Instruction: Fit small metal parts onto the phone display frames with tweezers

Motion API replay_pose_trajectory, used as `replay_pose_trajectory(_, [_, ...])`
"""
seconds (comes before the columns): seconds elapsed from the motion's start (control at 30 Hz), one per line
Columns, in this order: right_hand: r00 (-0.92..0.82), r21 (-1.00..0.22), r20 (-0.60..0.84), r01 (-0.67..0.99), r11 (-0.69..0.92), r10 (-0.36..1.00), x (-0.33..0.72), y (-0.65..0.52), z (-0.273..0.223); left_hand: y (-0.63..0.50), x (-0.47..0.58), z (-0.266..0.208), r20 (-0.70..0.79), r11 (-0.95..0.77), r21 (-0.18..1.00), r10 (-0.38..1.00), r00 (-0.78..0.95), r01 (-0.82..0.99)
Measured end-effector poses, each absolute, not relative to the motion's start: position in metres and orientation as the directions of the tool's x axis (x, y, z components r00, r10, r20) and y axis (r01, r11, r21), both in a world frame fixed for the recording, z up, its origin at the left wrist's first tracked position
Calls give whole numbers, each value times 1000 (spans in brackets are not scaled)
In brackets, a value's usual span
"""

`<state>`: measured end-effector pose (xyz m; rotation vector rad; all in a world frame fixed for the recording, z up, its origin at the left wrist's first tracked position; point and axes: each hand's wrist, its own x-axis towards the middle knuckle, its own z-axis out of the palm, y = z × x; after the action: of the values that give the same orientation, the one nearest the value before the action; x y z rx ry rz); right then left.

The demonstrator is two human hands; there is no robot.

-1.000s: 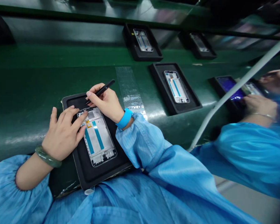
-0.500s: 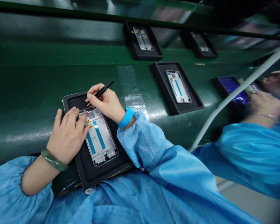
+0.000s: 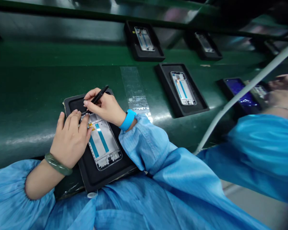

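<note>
A silver phone frame (image 3: pixel 103 137) with two blue strips lies in a black foam tray (image 3: pixel 91 182) in front of me. My left hand (image 3: pixel 70 137) rests with spread fingers over the frame's upper left edge, near a small orange flex cable (image 3: pixel 91 126). My right hand (image 3: pixel 105 107) grips slim black tweezers (image 3: pixel 100 94), slanted down to the left. Their tips reach the top edge of the frame, beside my left fingertips, which partly hide that corner.
On the green bench (image 3: pixel 33 92), another tray (image 3: pixel 201 110) with a phone frame stands to the right. Farther back are two more such trays (image 3: pixel 134 54). A pale curved tube (image 3: pixel 232 99) crosses the right side, before a co-worker's blue sleeve (image 3: pixel 266 143) and blurred hands.
My right hand has shifted slightly left and down with the tweezers, bringing the tips toward my left fingertips. The back trays have slid a little left. The co-worker's hands have moved right.
</note>
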<state>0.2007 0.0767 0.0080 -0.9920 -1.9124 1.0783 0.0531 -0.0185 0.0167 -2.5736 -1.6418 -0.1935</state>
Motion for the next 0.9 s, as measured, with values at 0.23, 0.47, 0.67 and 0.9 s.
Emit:
replay_pose_trajectory(0.23, [-449,-867,246,294,402,859,201,76,9,-18,53,17,156,-420,-2,896,415,908])
replay_pose_trajectory(0.47, [-482,-829,273,321,457,832,203,75,14,-18,52,16,172,-420,61,898,405,906])
replay_pose_trajectory(0.67, [-515,-794,325,307,525,793,204,77,14,-19,54,17,155,-408,69,906,394,911])
replay_pose_trajectory(0.9, [-560,-766,305,336,547,770,203,79,19,-19,53,16,174,-413,58,901,398,909])
